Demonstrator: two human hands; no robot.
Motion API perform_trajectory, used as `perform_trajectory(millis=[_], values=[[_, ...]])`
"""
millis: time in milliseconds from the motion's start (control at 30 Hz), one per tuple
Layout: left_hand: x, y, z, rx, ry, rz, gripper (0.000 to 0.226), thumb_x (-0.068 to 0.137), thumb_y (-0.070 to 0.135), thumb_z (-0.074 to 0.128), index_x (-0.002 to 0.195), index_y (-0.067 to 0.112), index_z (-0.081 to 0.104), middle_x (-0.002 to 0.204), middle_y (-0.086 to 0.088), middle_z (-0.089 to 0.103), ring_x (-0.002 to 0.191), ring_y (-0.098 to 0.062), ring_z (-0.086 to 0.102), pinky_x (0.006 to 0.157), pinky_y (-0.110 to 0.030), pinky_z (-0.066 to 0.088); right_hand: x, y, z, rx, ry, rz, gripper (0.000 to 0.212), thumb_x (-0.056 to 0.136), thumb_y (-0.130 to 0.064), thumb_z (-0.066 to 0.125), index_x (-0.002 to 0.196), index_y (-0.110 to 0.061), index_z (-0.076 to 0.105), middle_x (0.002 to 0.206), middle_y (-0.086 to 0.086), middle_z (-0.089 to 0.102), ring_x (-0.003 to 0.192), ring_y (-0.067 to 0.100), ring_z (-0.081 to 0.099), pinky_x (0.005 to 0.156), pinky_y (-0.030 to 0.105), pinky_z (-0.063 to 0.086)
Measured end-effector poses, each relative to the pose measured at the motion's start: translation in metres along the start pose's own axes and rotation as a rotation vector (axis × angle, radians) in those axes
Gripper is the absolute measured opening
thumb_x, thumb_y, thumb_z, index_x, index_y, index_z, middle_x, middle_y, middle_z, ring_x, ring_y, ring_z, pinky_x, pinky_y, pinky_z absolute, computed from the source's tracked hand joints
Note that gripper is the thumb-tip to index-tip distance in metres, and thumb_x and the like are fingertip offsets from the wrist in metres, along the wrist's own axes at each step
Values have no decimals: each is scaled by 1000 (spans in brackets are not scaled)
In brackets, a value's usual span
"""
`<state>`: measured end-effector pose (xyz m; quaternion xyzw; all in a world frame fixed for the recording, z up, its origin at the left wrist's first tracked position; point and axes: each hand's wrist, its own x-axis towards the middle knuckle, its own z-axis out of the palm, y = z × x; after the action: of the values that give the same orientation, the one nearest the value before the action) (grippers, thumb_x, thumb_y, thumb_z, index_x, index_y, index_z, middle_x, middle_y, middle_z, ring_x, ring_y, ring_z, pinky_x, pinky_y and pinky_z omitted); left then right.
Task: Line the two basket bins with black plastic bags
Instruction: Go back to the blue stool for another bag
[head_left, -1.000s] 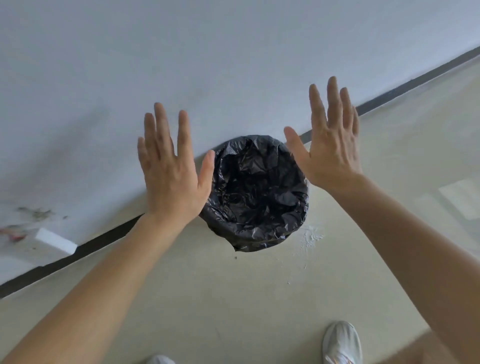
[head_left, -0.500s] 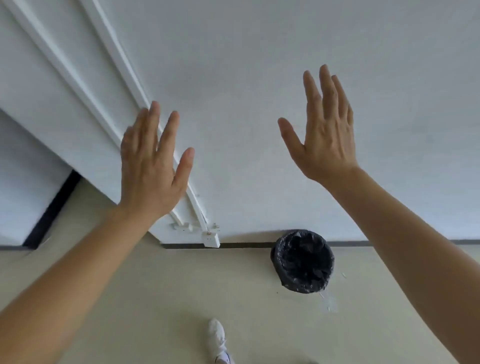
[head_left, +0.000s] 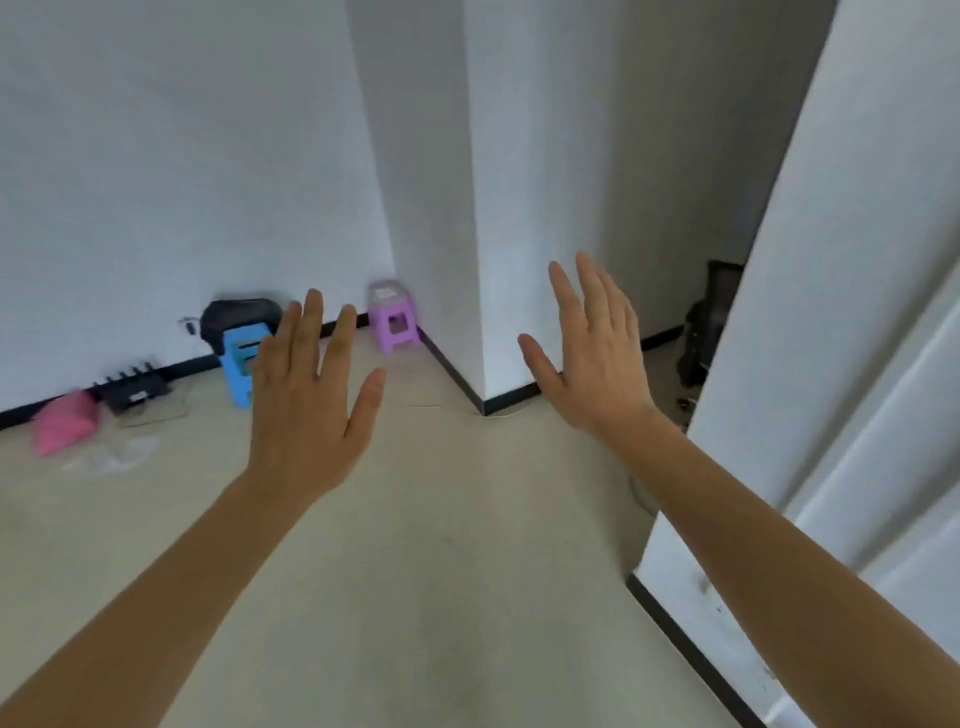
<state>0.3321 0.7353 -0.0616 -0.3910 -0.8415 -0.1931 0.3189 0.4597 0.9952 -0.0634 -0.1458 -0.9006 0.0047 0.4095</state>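
My left hand (head_left: 306, 405) and my right hand (head_left: 592, 358) are both raised in front of me, fingers straight and spread, holding nothing. Far off by the left wall stands a dark round bin (head_left: 236, 314), partly hidden behind a blue stool (head_left: 240, 366) and my left fingers; whether a bag lines it is too blurred to tell. The black-lined bin from the earlier frames is out of view.
A purple stool (head_left: 393, 322) stands in the wall corner. A pink bag (head_left: 65, 427), a black router (head_left: 134, 391) and clear plastic lie on the floor at left. A white pillar (head_left: 509, 208) juts out ahead, a white door frame (head_left: 831, 364) stands right, and a dark chair (head_left: 706, 332) is behind it.
The view swung up and away from the black-lined bin by the wall to the room's far side. Both hands stayed raised and open.
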Motion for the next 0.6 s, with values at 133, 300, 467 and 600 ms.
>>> perform_trajectory(millis=[133, 300, 467, 600], values=[[-7, -115, -26, 93, 4, -169, 62, 99, 45, 34, 151, 10, 28, 159, -19, 19, 146, -35, 17, 113, -56, 23, 68, -102, 83, 159, -29, -81, 70, 99, -50, 42, 155, -14, 20, 161, 17, 15, 147, 35, 17, 116, 50, 23], [11, -211, -16, 150, -16, -232, 63, 99, 45, 35, 151, 12, 26, 160, -16, 19, 147, -34, 17, 113, -57, 25, 120, -177, 172, 284, -58, -177, 70, 99, -51, 41, 156, -18, 16, 163, 13, 11, 148, 32, 16, 118, 48, 21], [48, -292, 35, 140, -24, -282, 64, 98, 46, 36, 152, 12, 26, 160, -16, 18, 147, -34, 18, 112, -57, 26, 168, -209, 271, 352, -109, -185, 70, 98, -48, 44, 155, -19, 16, 163, 12, 12, 149, 30, 16, 118, 47, 21], [107, -367, 96, 150, -43, -276, 65, 98, 48, 33, 152, 13, 24, 161, -15, 14, 147, -33, 15, 114, -57, 24, 231, -220, 371, 354, -164, -169, 71, 97, -47, 48, 155, -19, 17, 162, 14, 13, 148, 32, 17, 116, 51, 24]])
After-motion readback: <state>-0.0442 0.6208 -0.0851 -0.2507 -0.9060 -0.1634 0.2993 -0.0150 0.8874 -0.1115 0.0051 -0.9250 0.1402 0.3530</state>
